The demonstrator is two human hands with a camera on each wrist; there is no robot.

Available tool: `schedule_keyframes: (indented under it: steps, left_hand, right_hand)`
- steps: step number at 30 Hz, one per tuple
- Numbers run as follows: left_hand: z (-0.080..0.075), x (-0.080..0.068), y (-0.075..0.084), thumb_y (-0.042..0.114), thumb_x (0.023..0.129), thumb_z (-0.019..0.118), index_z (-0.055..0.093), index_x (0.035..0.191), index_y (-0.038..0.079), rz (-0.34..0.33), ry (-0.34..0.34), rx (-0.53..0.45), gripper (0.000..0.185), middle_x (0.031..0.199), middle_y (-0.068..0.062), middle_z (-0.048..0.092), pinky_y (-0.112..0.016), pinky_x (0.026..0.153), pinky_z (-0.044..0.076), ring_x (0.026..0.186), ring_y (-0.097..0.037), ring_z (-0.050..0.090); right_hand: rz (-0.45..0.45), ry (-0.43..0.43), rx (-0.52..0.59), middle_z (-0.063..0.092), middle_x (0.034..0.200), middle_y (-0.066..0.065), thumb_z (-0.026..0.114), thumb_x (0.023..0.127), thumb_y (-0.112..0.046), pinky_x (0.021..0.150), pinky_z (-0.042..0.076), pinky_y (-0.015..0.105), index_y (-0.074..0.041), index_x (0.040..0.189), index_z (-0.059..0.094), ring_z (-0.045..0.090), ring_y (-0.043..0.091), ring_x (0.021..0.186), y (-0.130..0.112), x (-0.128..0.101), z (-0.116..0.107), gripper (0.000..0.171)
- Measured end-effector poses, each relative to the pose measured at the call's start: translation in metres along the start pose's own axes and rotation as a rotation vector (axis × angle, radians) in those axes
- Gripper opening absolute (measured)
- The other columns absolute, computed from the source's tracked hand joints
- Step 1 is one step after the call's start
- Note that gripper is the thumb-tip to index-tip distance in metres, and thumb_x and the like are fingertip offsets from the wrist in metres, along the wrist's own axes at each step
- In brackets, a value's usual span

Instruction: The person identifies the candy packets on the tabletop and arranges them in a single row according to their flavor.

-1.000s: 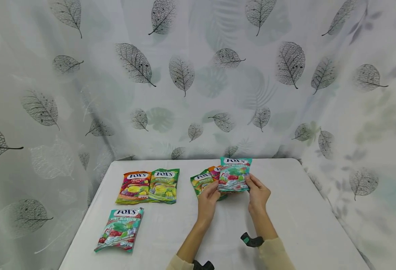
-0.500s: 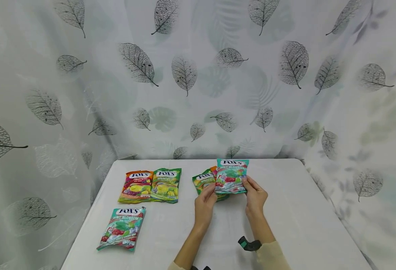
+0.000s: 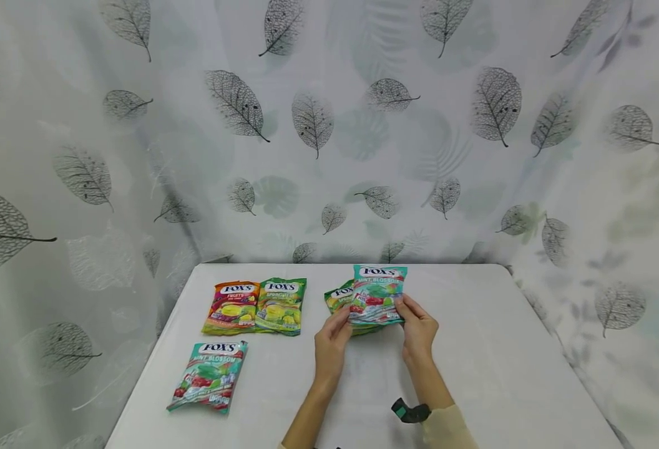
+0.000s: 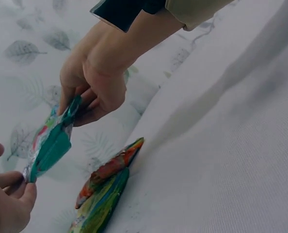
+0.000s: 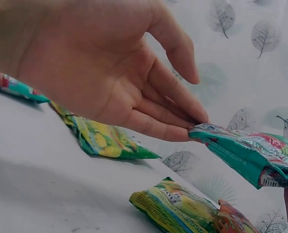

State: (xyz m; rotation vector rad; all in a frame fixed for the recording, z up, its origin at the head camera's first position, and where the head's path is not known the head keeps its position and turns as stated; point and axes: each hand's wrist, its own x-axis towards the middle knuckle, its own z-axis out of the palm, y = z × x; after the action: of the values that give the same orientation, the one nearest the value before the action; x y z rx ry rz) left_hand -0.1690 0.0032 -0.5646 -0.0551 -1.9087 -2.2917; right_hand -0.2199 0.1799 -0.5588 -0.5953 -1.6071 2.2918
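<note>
One held Fox's Mint Blossom bag (image 3: 377, 293), teal: raised off the white-covered table (image 3: 492, 368), right of centre, front print toward the person. Its long axis runs from the hands to the far side, lettered end farthest; neither hand is nearer, both being in contact. Left hand (image 3: 329, 349): thumb and fingertips drawn together on the near left corner. Right hand (image 3: 419, 327): likewise pinching the right edge, near its lower end. Beneath and behind, clear of the held bag in the left wrist view: one green Fox's bag (image 3: 337, 294), partly covered, with one orange-red bag (image 4: 107, 170) overlapping it. Far left, side by side and touching: one Fox's Fruits bag (image 3: 231, 308), one Fox's Springtea bag (image 3: 280, 305) to its right. Near left, apart: a second Mint Blossom bag (image 3: 207, 377), slightly slanted, lettered end far. Containers: these six bags, plump, no tear visible; contents hidden. Backdrop: leaf-print curtain (image 3: 357, 143).
</note>
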Motion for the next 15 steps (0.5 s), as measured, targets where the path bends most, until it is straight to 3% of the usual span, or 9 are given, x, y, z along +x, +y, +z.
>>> schedule_keyframes:
  steps: [8,15]
  left_hand:
    - [-0.011,-0.003,0.004,0.003,0.105,0.056,0.062,0.142,0.0,0.009,0.006,0.016,0.038,0.152,-0.017,0.054,-0.026,0.113,0.042,0.144,-0.026,0.049]
    - [-0.023,-0.008,0.006,0.004,0.105,0.057,0.063,0.141,0.002,0.012,0.035,0.024,0.037,0.149,-0.012,0.056,-0.025,0.112,0.044,0.142,-0.026,0.051]
  right_hand:
    - [0.005,-0.016,0.034,0.075,0.121,0.004,0.085,0.089,-0.018,0.081,0.061,0.023,0.003,0.129,0.071,0.072,0.007,0.094,0.004,-0.008,0.007,0.047]
    - [0.029,-0.039,0.048,0.077,0.111,0.006,0.086,0.088,-0.013,0.08,0.061,0.024,0.005,0.127,0.071,0.072,0.008,0.091,0.007,-0.014,0.011,0.046]
